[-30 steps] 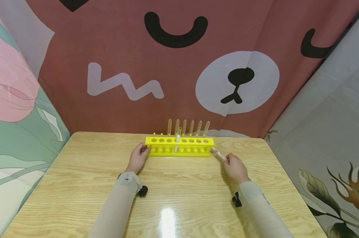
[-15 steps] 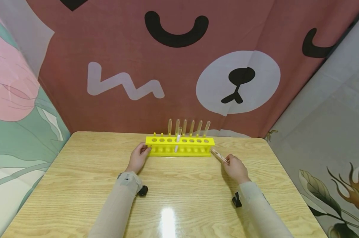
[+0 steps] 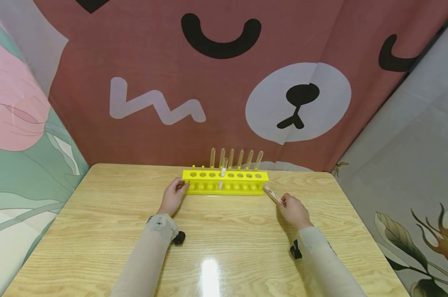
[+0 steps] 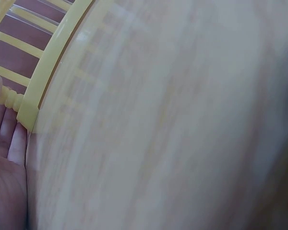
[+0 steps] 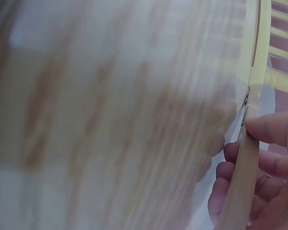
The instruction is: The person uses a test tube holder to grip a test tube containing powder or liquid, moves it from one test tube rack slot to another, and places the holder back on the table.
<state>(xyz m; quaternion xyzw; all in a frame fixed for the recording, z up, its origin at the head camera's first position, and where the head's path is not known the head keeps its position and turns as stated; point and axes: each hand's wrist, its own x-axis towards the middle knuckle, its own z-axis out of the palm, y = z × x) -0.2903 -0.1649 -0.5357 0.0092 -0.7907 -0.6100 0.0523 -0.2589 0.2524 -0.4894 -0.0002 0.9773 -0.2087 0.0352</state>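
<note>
A yellow test tube rack (image 3: 209,180) stands at the back of the table. My left hand (image 3: 171,199) holds its left end; in the left wrist view the thumb lies on the end post (image 4: 10,98) with the fingers behind. My right hand (image 3: 295,211) pinches a wooden test tube clamp (image 3: 273,194), whose far end lies right by the rack's lower right corner. The right wrist view shows a metal wire spring (image 5: 245,108) on the clamp (image 5: 242,182). One test tube (image 3: 223,171) with white contents stands in a middle hole of the rack.
Several clear test tubes (image 3: 232,157) sit upside down on the pegs along the rack's back. Bare pegs (image 3: 193,167) show at its left. A printed cloth (image 3: 153,144) hangs behind the wood-grain table (image 3: 224,231), with more patterned cloth (image 3: 402,173) to the right.
The head view has shifted very slightly. Both hands, the rack and the clamp keep their places.
</note>
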